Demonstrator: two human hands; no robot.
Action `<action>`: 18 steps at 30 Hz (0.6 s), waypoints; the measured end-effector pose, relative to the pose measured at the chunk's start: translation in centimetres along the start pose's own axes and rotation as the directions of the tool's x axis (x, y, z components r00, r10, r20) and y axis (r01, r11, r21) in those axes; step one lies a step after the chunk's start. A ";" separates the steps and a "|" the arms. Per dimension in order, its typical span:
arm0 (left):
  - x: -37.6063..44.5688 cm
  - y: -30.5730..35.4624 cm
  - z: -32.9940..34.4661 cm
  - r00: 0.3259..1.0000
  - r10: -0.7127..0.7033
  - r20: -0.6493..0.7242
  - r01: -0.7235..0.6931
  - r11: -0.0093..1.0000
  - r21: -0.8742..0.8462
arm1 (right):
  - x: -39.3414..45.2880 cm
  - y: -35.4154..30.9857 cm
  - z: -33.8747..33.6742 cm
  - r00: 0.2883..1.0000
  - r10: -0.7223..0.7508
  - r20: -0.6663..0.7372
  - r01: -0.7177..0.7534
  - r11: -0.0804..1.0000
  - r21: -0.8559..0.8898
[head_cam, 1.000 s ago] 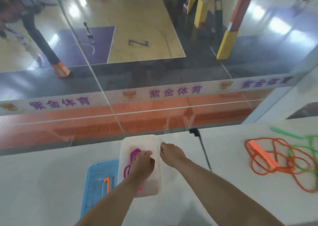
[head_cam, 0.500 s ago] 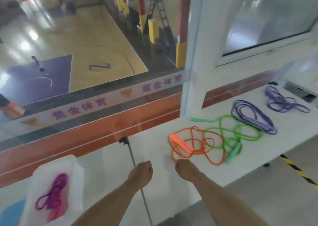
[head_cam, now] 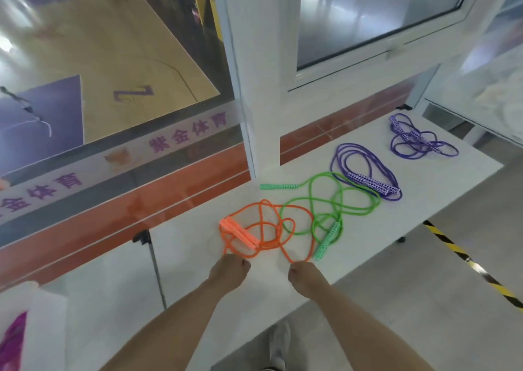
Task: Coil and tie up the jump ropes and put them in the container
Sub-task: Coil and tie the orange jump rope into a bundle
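Note:
An orange jump rope (head_cam: 249, 235) lies loose on the white table (head_cam: 424, 189), tangled with a green jump rope (head_cam: 328, 215). Two purple jump ropes lie farther right, one coiled (head_cam: 368, 178) and one at the far end (head_cam: 418, 141). My left hand (head_cam: 229, 271) and my right hand (head_cam: 304, 278) hover just before the orange rope's near loops with fingers curled, holding nothing. The clear container (head_cam: 39, 314) sits at the lower left with a magenta rope (head_cam: 12, 342) inside.
A glass wall with purple lettering runs along the back of the table. A white window frame (head_cam: 260, 87) rises behind the ropes. A black bracket and rod (head_cam: 152, 260) cross the table's left part. Black and yellow floor tape (head_cam: 467, 260) lies beyond the table's right edge.
My hands left the container and moved right along the table to the orange rope. The view swung right, so the container slid to the lower left edge.

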State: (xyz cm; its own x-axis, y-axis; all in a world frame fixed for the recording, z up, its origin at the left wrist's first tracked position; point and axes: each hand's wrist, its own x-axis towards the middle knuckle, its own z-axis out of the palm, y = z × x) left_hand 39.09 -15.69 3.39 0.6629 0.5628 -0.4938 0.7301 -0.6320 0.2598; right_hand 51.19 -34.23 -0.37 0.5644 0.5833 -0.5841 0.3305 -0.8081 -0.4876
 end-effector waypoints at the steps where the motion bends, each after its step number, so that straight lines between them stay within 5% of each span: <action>1: 1.2 -0.1 0.2 1.000 -0.012 0.007 0.012 1.000 -0.024 | 0.7 0.0 -0.2 1.000 0.002 0.022 -0.002 1.000 -0.003; 6: 8.0 -0.3 1.1 0.984 -0.178 0.022 0.178 0.953 -0.245 | 4.9 -0.5 -2.5 0.997 -0.009 0.076 0.013 0.998 -0.056; 13: 14.8 -0.3 2.5 0.864 -0.495 0.089 0.474 0.740 -0.477 | 10.6 -1.7 -5.8 0.990 0.010 0.142 0.010 0.990 -0.139; 18: 18.7 0.0 3.1 0.796 -0.600 0.079 0.518 0.608 -0.601 | 12.9 -1.6 -6.8 0.984 0.019 0.179 0.004 0.992 -0.128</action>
State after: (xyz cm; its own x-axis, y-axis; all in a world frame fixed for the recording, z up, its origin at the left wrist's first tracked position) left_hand 50.97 -6.80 -8.36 0.0766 0.7849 -0.6148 0.8875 0.2273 0.4008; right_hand 63.06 -26.03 -2.73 0.4257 0.5730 -0.7003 0.4271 -0.8095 -0.4028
